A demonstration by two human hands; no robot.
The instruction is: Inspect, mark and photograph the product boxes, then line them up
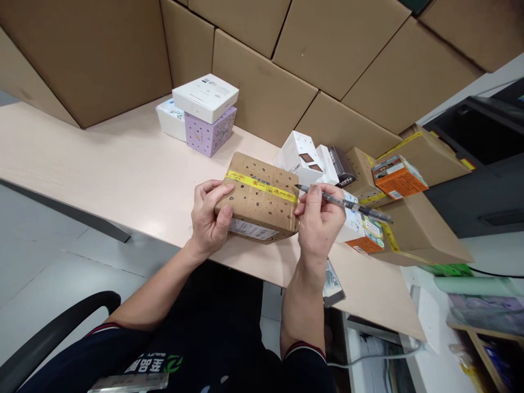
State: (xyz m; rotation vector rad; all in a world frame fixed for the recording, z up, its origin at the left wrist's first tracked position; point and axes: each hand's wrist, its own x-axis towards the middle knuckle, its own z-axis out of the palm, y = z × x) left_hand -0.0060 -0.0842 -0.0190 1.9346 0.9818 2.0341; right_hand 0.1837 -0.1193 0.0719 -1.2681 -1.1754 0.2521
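Pinching a pen (pixel 354 207), the right hand (pixel 321 224) might scribble if the box (pixel 262 204) (left hand (pixel 208 221) gripping at nine o'clock) slips.

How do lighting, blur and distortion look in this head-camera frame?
Head view: soft, even light on the tabletop, no harsh glare; the rear end of the pen looks smeared, while the taped carton is fairly crisp; its shipping label's print is too small to read; wide-angle stretch seems strongest near the edges.
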